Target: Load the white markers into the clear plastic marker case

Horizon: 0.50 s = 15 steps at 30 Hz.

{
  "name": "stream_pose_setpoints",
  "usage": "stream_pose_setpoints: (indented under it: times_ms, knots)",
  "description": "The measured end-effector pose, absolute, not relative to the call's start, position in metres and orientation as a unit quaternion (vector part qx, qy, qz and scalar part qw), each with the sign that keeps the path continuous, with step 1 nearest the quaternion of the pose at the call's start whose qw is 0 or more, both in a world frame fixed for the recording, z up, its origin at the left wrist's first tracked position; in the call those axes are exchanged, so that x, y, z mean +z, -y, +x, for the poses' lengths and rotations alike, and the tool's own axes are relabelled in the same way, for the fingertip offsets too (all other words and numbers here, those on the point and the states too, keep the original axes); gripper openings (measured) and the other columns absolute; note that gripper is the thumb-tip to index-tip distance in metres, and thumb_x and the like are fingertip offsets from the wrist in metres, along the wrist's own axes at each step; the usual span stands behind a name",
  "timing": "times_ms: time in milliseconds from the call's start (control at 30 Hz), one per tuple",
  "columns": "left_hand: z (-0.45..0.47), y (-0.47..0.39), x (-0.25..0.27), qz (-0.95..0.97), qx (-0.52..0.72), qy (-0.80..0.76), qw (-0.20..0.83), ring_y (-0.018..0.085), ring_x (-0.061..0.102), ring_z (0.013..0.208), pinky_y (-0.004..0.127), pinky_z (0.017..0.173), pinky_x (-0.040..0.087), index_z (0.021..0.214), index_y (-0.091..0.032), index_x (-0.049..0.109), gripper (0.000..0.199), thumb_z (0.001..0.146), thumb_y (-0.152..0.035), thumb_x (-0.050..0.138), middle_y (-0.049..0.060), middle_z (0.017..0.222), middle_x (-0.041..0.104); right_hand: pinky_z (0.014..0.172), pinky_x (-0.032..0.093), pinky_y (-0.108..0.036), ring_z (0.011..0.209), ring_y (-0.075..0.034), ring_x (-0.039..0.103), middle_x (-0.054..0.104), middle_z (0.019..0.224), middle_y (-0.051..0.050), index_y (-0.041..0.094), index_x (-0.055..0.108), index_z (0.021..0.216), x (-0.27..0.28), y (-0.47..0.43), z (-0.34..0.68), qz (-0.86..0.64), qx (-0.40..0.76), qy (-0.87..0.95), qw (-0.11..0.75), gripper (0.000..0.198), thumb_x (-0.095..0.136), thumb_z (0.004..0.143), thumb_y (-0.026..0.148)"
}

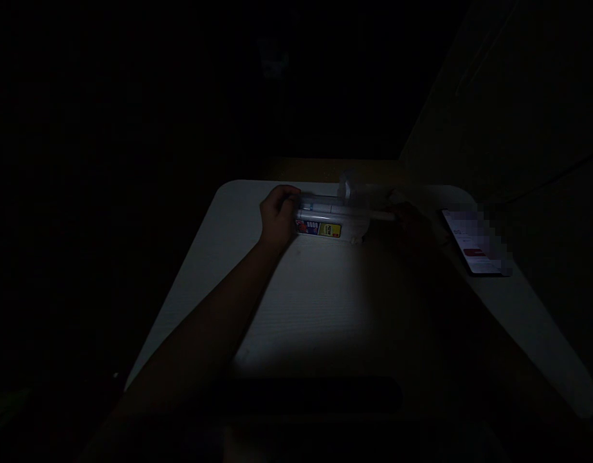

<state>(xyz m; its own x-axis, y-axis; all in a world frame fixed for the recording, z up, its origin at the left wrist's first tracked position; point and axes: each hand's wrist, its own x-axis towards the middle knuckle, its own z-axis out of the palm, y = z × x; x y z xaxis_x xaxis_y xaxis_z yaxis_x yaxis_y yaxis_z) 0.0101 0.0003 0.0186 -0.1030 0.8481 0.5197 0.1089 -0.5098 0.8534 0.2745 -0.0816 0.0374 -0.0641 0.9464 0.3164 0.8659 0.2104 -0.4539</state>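
A clear plastic container [331,212] lies on its side near the table's far edge, a yellow and blue label on its near face. My left hand [278,218] is wrapped round its left end. At the right end a clear flap, perhaps its lid [346,186], sticks up. Long pale items show through the plastic, too dim to name. A slim white stick [382,215] extends from the container's right end to my right hand [406,222]. That hand is in deep shadow, its fingers seemingly closed on the stick's end.
The white table [301,296] has rounded corners. A phone with its screen lit [473,247] lies on its right side. A dark bar-like shape [310,393] runs along the near edge. A wall rises at the right; the surroundings are nearly black.
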Motion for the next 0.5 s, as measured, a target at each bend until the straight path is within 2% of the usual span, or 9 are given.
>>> stream_pose_setpoints:
  times_ms: [167, 267, 400, 500]
  knots:
    - [0.011, 0.0, 0.019, 0.602, 0.63, -0.392, 0.293, 0.014, 0.057, 0.07, 0.025, 0.063, 0.045, 0.073, -0.019, 0.06, 0.013, 0.07, -0.023, 0.049, 0.0, 0.071, 0.061, 0.105, 0.039, -0.039, 0.121, -0.023, 0.047, 0.049, 0.131, -0.012, 0.013, 0.05, 0.128, 0.032, 0.082, 0.264, -0.602, 0.075, 0.743, 0.283, 0.047, 0.044, 0.085, 0.03]
    - [0.01, -0.001, 0.018, 0.606, 0.635, -0.388, 0.281, 0.013, 0.056, 0.07, 0.024, 0.064, 0.044, 0.073, -0.019, 0.061, 0.013, 0.07, -0.023, 0.049, 0.0, 0.071, 0.06, 0.106, 0.039, -0.039, 0.121, -0.021, 0.048, 0.051, 0.13, -0.01, 0.015, 0.051, 0.128, 0.028, 0.079, 0.256, -0.588, 0.083, 0.753, 0.284, 0.045, 0.037, 0.088, 0.029]
    - [0.01, -0.002, 0.018, 0.604, 0.635, -0.386, 0.286, 0.013, 0.056, 0.068, 0.024, 0.061, 0.043, 0.073, -0.019, 0.062, 0.014, 0.07, -0.024, 0.049, -0.001, 0.07, 0.06, 0.105, 0.04, -0.044, 0.121, -0.023, 0.048, 0.052, 0.128, -0.01, 0.015, 0.054, 0.123, 0.026, 0.075, 0.255, -0.588, 0.07, 0.754, 0.285, 0.043, 0.037, 0.085, 0.025]
    - [0.009, -0.002, 0.017, 0.607, 0.633, -0.388, 0.284, 0.013, 0.056, 0.069, 0.024, 0.062, 0.044, 0.074, -0.019, 0.062, 0.014, 0.07, -0.023, 0.049, 0.0, 0.071, 0.061, 0.105, 0.04, -0.042, 0.121, -0.023, 0.048, 0.052, 0.128, -0.01, 0.015, 0.055, 0.123, 0.027, 0.076, 0.262, -0.599, 0.055, 0.753, 0.266, 0.041, 0.036, 0.088, 0.025]
